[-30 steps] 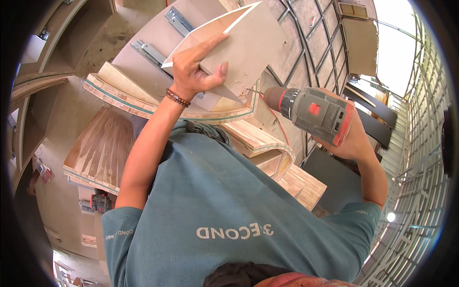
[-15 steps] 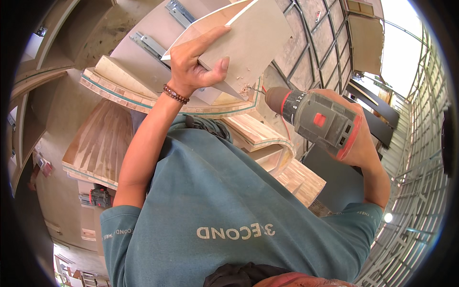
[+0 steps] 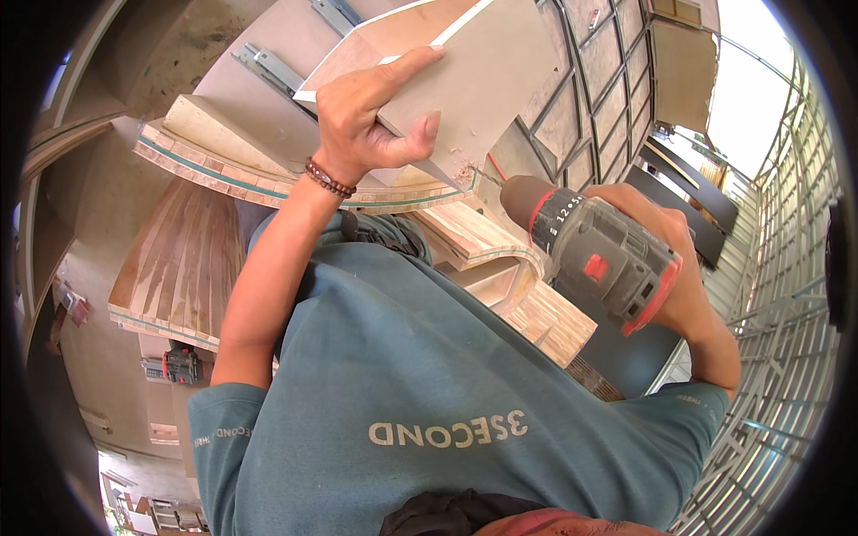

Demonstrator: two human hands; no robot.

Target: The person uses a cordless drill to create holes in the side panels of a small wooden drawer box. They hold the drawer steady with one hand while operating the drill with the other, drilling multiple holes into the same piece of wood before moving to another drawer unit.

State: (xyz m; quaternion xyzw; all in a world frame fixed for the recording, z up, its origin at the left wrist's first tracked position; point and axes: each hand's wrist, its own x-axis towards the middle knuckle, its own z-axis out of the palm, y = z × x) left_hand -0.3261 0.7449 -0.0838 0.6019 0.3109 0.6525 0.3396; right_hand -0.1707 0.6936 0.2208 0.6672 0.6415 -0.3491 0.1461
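Note:
My left hand (image 3: 362, 121) grips the side of a pale, open-topped wooden box (image 3: 483, 85) with white edges. Its index finger lies along the rim and its thumb presses the outer face; the other fingers are partly hidden. My right hand (image 3: 657, 223) is wrapped round a black and red cordless drill (image 3: 608, 259), whose handle is mostly hidden. The drill's thin bit (image 3: 487, 176) points left at the box's near lower corner, beside small wood shavings (image 3: 465, 170). Whether the tip is in the wood I cannot tell.
Below the box curves a wood-edged bench top (image 3: 268, 170) bearing metal drawer slides (image 3: 268, 67). A second power tool (image 3: 183, 364) lies at lower left. Curved laminated wood pieces (image 3: 483, 237) stand close to my body. A dark metal grid (image 3: 581, 89) is beyond, at right.
The drill has shifted slightly right and down, with its bit now more visible. My left hand keeps its hold on the box, and the view has moved a little.

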